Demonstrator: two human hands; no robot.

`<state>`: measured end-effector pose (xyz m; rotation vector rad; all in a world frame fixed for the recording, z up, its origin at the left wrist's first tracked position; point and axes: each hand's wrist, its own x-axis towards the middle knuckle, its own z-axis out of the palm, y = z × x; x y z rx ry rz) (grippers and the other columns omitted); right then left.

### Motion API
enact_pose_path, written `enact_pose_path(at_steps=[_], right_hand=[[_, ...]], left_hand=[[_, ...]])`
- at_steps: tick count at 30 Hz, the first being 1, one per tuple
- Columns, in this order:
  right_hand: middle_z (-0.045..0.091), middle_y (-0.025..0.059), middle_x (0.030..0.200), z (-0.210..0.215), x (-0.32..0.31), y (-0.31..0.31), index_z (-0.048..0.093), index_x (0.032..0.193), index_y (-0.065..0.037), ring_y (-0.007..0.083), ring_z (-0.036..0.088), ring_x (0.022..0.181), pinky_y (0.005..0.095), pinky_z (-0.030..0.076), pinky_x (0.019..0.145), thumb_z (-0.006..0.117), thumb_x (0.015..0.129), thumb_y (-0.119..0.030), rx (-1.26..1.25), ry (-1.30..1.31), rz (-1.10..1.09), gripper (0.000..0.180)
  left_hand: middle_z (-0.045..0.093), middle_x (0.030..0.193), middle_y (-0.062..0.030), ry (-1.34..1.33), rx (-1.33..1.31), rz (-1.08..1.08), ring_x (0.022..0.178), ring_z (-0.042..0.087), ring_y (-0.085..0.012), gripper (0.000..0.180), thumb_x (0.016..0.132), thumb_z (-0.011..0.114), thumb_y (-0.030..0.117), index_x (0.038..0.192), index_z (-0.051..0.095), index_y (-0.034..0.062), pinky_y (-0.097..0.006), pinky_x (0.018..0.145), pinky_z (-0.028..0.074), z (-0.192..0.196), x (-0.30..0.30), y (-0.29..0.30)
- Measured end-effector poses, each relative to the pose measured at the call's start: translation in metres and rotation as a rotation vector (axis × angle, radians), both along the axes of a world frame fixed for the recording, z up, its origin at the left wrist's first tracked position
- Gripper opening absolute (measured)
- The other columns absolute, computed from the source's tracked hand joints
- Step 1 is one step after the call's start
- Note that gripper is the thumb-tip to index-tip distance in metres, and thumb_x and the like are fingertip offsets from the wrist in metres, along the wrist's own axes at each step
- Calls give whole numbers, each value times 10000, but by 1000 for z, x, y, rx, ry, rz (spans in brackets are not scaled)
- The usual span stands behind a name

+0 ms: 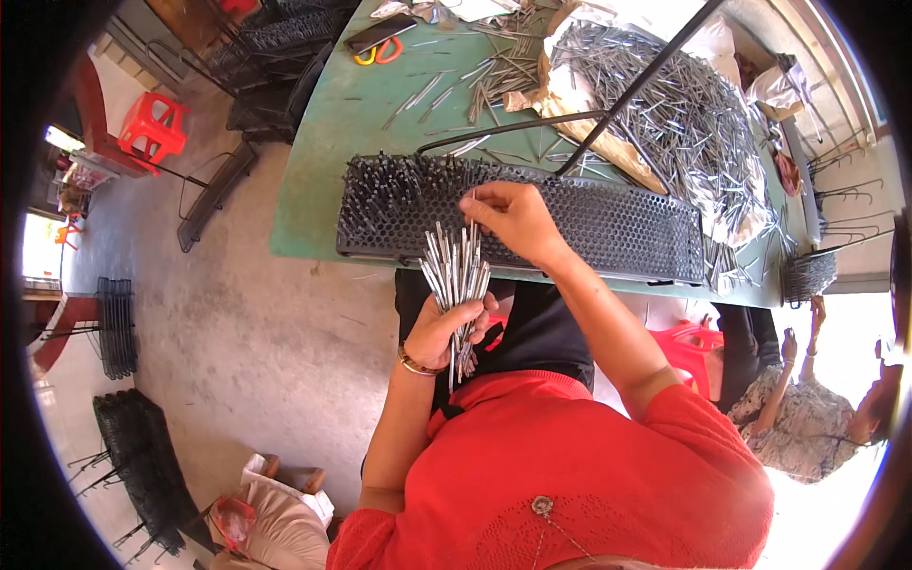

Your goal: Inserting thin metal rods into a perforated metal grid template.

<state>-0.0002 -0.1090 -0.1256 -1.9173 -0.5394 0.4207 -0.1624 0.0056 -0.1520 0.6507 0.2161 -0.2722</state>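
Note:
My left hand is closed around a bundle of thin silvery metal rods, which stand up fanned out from the fist. Just above that bundle, my right hand pinches a single thin rod between thumb and forefinger, partly hidden by the fingers. It hovers over a long black rack full of round holes, lying along the table's near edge. Rods stand upright in many holes at the rack's left end; its right part shows bare holes. A black bar handle rises from the rack's far side.
Past the rack, a large heap of loose rods lies on torn paper on the green table. Scissors and a phone sit at the far left. Another person works at right. Red stools and stacked black racks stand around.

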Motion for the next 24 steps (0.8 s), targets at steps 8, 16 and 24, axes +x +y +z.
enact_pose_path(at_steps=[8, 16, 24], right_hand=[[682, 72, 849, 30, 4, 26, 601, 1112, 4, 102, 628, 768, 246, 505, 693, 640, 872, -88, 410, -133, -177, 260], [678, 89, 836, 9, 15, 57, 649, 1013, -59, 217, 654, 728, 309, 520, 623, 701, 787, -65, 290, -789, -94, 233], [677, 82, 840, 9, 12, 59, 669, 960, -56, 231, 638, 735, 329, 502, 666, 710, 775, -94, 249, -753, -108, 193]], left_hand=[[617, 913, -76, 88, -6, 36, 697, 548, -93, 186, 880, 584, 74, 1060, 553, 35, -247, 538, 458, -2, 2, -3], [633, 908, -64, 111, 12, 43, 734, 594, -106, 191, 875, 614, 88, 1052, 565, 36, -262, 587, 515, -2, 0, 0], [638, 921, -62, 107, 59, 62, 720, 601, -103, 177, 878, 613, 100, 1041, 567, 46, -250, 572, 516, 0, -1, 0]])
